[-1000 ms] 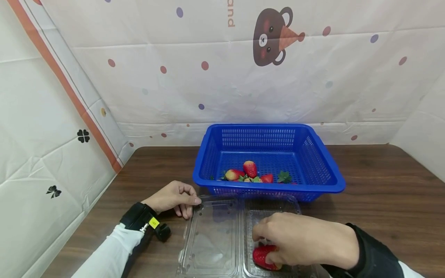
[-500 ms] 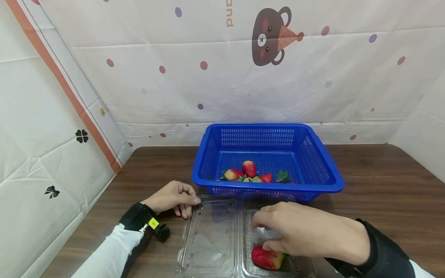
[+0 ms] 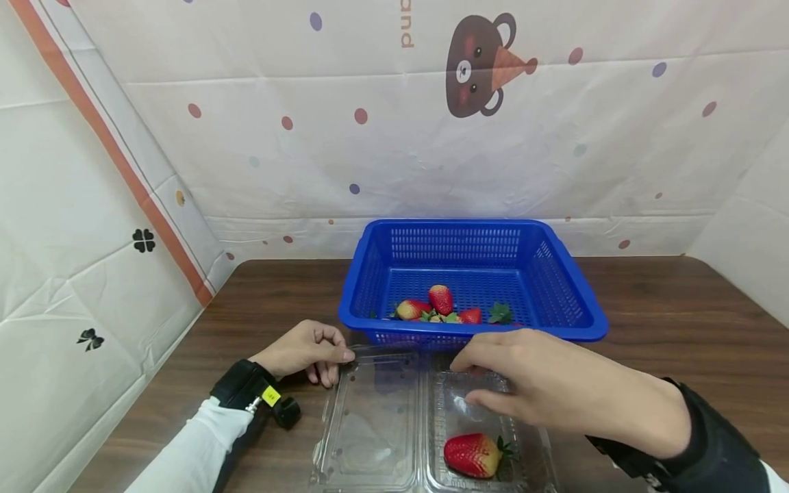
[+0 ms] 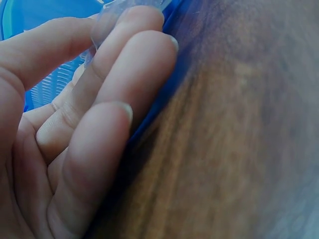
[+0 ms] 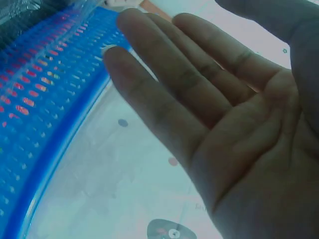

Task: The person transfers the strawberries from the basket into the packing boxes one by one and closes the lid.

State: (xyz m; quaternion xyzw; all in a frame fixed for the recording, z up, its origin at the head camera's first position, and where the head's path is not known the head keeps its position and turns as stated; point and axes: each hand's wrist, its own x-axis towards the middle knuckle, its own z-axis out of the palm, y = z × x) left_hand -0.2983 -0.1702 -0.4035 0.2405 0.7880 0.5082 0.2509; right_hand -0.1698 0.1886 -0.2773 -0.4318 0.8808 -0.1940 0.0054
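A clear plastic clamshell box [image 3: 377, 431] lies unfolded on the table. My left hand [image 3: 311, 352] pinches its far left corner between thumb and fingers; the left wrist view shows the clear plastic [image 4: 105, 25] at the fingertips. One red strawberry [image 3: 473, 454], its leaves pointing right, lies near the front of the right half. Over the back of that half hovers my right hand [image 3: 542, 383], holding nothing. Its fingers [image 5: 164, 94] look extended in the right wrist view. Behind the box, a blue plastic basket [image 3: 468, 229] holds several strawberries [image 3: 440, 299] near its front wall.
The dark wooden table [image 3: 666, 308] extends to both sides of the basket. A white printed sheet [image 3: 277, 171] hangs behind it and along the left. The basket's front rim stands close to the box's back edge.
My right hand has let go of the strawberry, leaving it in the box's right half, and has moved up and away toward the basket. The left hand keeps its place at the corner.
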